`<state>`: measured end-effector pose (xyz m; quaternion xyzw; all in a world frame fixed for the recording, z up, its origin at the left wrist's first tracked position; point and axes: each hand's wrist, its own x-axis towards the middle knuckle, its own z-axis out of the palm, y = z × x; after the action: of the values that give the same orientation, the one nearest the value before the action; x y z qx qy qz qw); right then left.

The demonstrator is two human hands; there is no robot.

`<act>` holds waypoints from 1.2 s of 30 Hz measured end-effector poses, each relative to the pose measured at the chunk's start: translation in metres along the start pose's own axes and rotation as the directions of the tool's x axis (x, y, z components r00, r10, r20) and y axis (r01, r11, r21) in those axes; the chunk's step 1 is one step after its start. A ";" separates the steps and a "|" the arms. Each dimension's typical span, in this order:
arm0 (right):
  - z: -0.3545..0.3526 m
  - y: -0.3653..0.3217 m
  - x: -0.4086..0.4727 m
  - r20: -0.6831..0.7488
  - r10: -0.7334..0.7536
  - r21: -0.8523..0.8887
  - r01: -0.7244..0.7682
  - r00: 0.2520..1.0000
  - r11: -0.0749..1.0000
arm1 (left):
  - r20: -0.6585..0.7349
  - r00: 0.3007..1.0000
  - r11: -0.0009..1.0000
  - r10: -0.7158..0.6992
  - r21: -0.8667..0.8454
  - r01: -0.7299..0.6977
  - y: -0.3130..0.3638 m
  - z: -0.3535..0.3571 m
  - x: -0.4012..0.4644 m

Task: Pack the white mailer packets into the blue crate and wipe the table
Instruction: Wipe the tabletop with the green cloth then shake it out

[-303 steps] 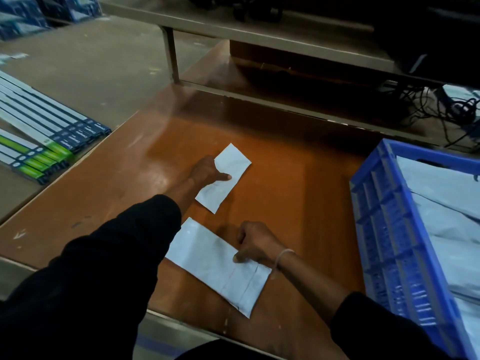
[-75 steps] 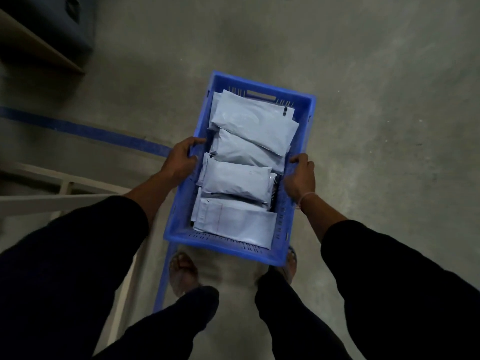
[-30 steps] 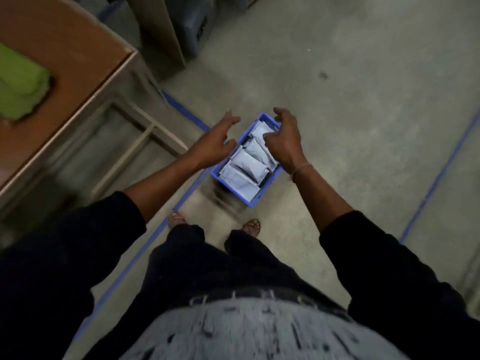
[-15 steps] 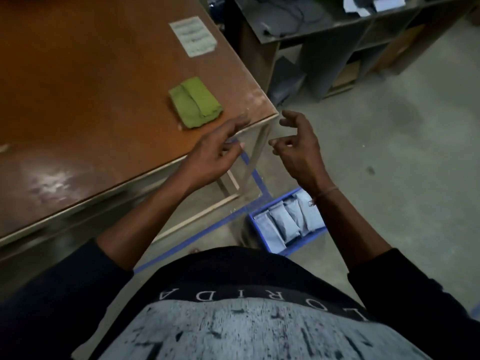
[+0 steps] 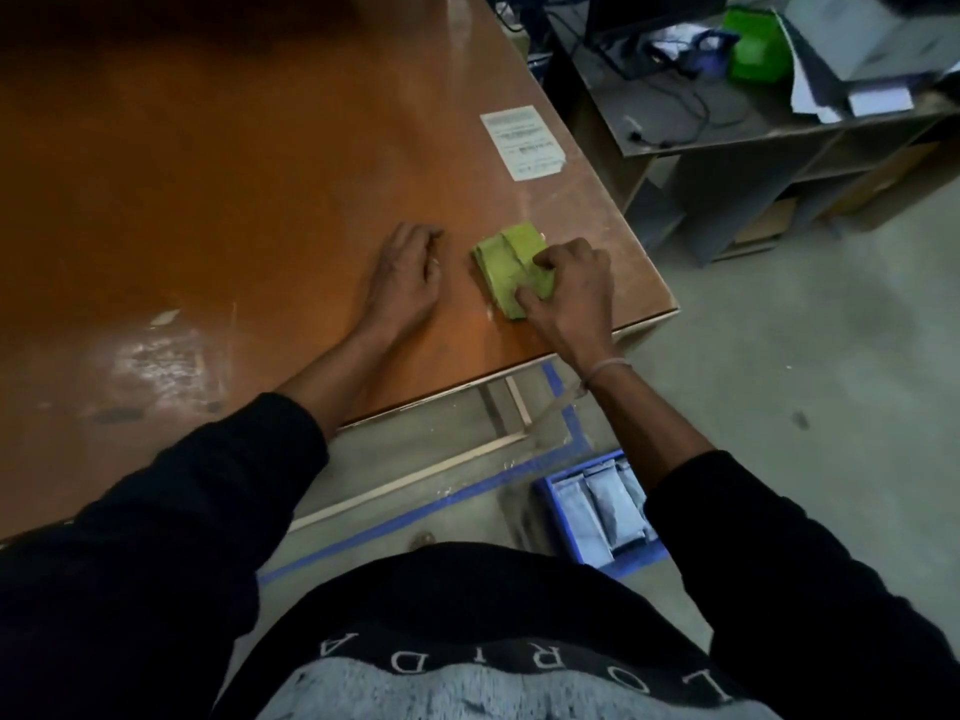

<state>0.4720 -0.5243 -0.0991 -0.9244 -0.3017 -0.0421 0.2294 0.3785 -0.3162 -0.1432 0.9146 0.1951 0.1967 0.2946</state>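
Observation:
A folded green cloth (image 5: 506, 262) lies near the right front corner of the brown table (image 5: 234, 174). My right hand (image 5: 569, 285) grips the cloth's near right end, thumb and fingers curled on it. My left hand (image 5: 408, 278) rests on the tabletop just left of the cloth, fingers relaxed, holding nothing. The blue crate (image 5: 548, 506) stands on the floor below the table's corner, partly behind my right sleeve, with white mailer packets (image 5: 610, 506) packed side by side in it.
A white paper label (image 5: 522, 142) is stuck on the table near its right edge. A grey desk (image 5: 727, 122) with cables, papers and a green box (image 5: 756, 49) stands to the right. Blue tape lines (image 5: 415, 511) mark the concrete floor.
Both hands have come down from the air onto the table. The right hand has taken hold of the green cloth and the left now rests beside it. The view shifted toward the table.

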 end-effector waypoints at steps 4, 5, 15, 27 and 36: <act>0.008 -0.002 0.011 -0.021 0.003 -0.017 -0.003 1.000 1.000 | -0.007 1.000 1.000 -0.005 0.013 0.005 -0.002 0.004 0.001; 0.008 0.000 0.013 -0.013 -0.002 -0.012 0.002 1.000 1.000 | -0.009 1.000 1.000 -0.010 0.023 0.010 -0.002 0.004 0.002; -0.042 0.032 0.043 0.146 -0.041 0.443 -0.028 0.988 0.896 | -0.002 1.000 0.984 0.031 0.175 -0.030 0.005 0.008 0.005; -0.088 0.040 0.092 0.306 -0.072 0.774 -0.204 0.949 0.599 | -0.034 0.999 0.956 0.038 0.292 -0.027 0.010 0.012 0.005; -0.083 0.037 0.093 0.077 -0.336 0.428 0.273 0.939 0.862 | -0.084 0.993 0.949 0.079 0.311 -0.049 0.013 0.012 0.001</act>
<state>0.5744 -0.5374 -0.0197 -0.7964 -0.4624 0.0554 0.3858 0.3883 -0.3308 -0.1443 0.9447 0.2074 0.2169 0.1322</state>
